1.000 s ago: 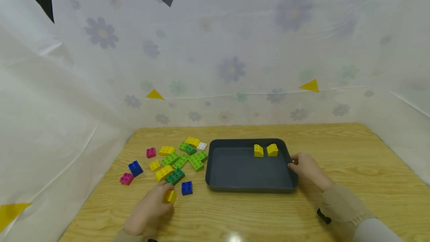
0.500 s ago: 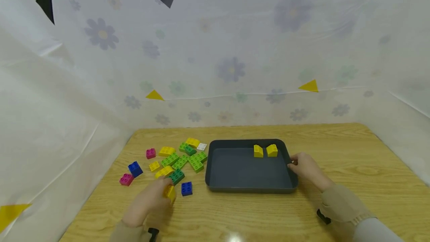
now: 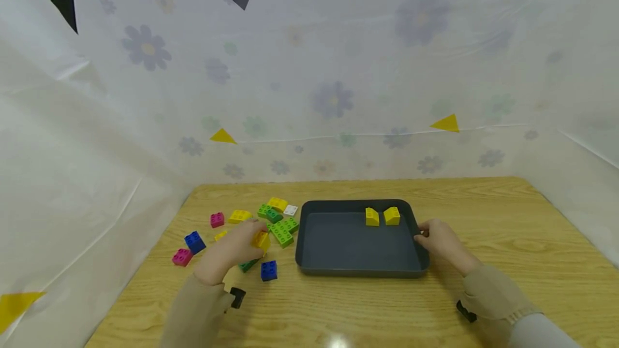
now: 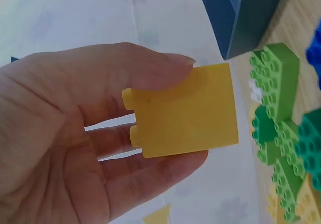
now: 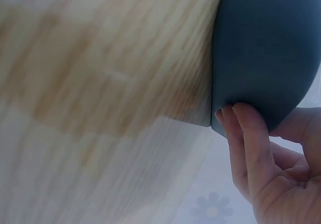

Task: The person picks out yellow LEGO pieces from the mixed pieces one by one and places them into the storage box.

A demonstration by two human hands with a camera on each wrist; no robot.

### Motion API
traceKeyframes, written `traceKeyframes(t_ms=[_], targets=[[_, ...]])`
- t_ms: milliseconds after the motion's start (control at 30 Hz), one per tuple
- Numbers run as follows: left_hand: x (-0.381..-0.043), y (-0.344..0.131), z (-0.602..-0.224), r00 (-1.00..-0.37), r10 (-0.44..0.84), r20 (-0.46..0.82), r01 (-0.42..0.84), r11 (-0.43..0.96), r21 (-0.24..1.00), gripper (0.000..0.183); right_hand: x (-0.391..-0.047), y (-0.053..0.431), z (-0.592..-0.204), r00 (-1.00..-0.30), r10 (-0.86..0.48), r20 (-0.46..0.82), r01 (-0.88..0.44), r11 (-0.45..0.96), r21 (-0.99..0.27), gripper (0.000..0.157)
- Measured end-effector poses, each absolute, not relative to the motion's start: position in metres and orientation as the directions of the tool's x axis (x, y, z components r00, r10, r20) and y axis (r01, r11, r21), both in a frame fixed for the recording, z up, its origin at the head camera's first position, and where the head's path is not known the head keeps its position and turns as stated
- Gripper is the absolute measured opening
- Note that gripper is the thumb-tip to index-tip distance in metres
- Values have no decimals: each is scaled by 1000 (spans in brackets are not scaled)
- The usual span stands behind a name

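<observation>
The left hand [image 3: 232, 249] has its grip clamped on a yellow block [image 4: 188, 114] between thumb and fingers, studs toward the palm. The right hand [image 3: 441, 243] pinches the side of a dark tray [image 3: 358, 272]; inside, toward its far right, sit two slanted blocks [image 3: 392, 216].

Has toy building bricks [image 3: 282, 234] strewn on the table [image 3: 309, 310] left of the tray [image 3: 348, 243], two slope bricks [image 3: 392, 216] inside at far right, left hand [image 3: 234, 246] over the strewn ones, right hand [image 3: 442, 243] at the tray's right rim.
</observation>
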State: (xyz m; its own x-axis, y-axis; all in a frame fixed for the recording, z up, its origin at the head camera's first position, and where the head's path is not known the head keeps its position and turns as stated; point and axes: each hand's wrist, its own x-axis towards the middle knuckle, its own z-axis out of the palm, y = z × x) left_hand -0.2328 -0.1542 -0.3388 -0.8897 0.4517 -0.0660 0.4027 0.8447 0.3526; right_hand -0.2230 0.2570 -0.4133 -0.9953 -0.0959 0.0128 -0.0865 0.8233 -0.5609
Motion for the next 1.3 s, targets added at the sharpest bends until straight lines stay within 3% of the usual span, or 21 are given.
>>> traceKeyframes(t_ms=[800,1300], targets=[[-305,-61,-325,-797,601,-60,537,751,385,39,-225,258,-415,-995,-99,23,-95,827,-554,32],[-335,-4,-359,-781,619,-82,546,741,391,42,-228,261,-420,-996,-83,12,-75,823,-563,32]])
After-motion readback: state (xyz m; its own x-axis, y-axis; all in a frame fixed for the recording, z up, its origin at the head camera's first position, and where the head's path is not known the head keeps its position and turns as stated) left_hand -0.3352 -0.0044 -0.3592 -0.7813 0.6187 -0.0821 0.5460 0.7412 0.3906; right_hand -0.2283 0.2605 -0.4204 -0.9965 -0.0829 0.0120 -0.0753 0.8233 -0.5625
